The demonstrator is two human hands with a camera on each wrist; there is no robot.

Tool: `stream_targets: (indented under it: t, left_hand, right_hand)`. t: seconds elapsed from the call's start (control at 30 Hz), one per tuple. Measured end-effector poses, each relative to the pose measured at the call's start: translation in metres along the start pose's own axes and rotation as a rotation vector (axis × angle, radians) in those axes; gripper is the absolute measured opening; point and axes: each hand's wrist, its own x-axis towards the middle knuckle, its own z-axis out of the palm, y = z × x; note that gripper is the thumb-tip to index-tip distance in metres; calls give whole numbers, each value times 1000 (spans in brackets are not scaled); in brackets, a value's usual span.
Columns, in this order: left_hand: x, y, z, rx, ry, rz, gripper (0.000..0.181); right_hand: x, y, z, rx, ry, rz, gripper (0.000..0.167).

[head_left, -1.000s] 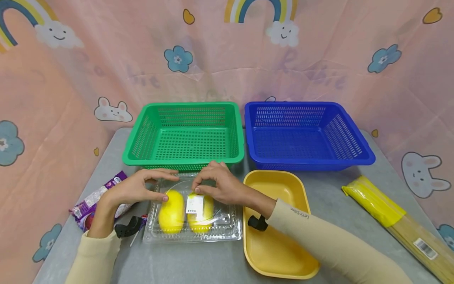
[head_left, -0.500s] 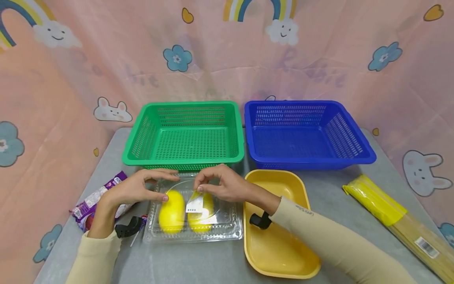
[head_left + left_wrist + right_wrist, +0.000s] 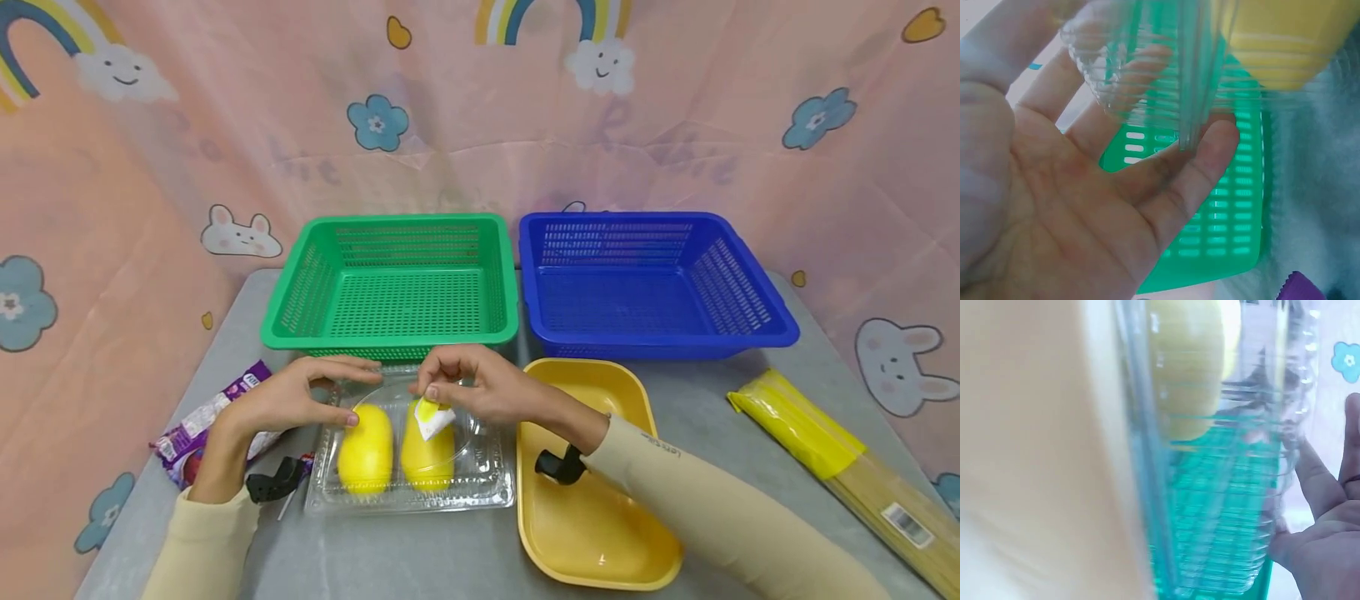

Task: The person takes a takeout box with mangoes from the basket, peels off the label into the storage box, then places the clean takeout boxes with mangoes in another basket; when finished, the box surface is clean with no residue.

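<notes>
A clear plastic clamshell box (image 3: pixel 483 467) lies in front of the green basket, with two yellow mangoes inside, a left mango (image 3: pixel 365 450) and a right mango (image 3: pixel 428 458). My right hand (image 3: pixel 483 385) pinches a white label (image 3: pixel 435 423) between thumb and index finger above the right mango; the label is bent over. Whether an edge still sticks to the lid, I cannot tell. My left hand (image 3: pixel 292 396) rests at the box's left side, thumb on the lid, fingers spread. In the left wrist view, that hand's fingers (image 3: pixel 1210 150) touch the box's ridged clear wall (image 3: pixel 1147 81).
Behind stand a green basket (image 3: pixel 390 343) and a blue basket (image 3: pixel 660 342). A yellow tray (image 3: pixel 600 542) lies under my right forearm. A purple candy bag (image 3: pixel 187 433) and lollipop (image 3: pixel 288 500) lie left; a yellow-wrapped noodle pack (image 3: pixel 832 458) lies right.
The label was lying flat over the right mango; my right hand has peeled it up and slightly rightward, and it now folds below the fingers. The left hand has stayed put.
</notes>
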Motion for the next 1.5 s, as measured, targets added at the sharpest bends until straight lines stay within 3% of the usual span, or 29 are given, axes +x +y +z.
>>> stream_targets:
  t: [0.23,0.5,0.83,1.13,1.5]
  left_hand:
    - [0,-2,-1,-32,-8,38,52]
    - [-1,-3,-2,-31,-6,45,52]
    - [-3,-4,-2,-44,-7,39,49]
    - [-3,-4,-2,-34,-6,40,48]
    - [-3,-4,-2,-38,-14,38,49]
  right_hand:
    - [-9,-3,-9,-15,33,76,13]
    - [-35,-15,-44,-84,38,93,30]
    - [-84,-14,-85,-303,-157,326,9]
    - [-106,0,-80,-324,-339,488,10]
    - [-113,3,-73,-442,-361,527,16]
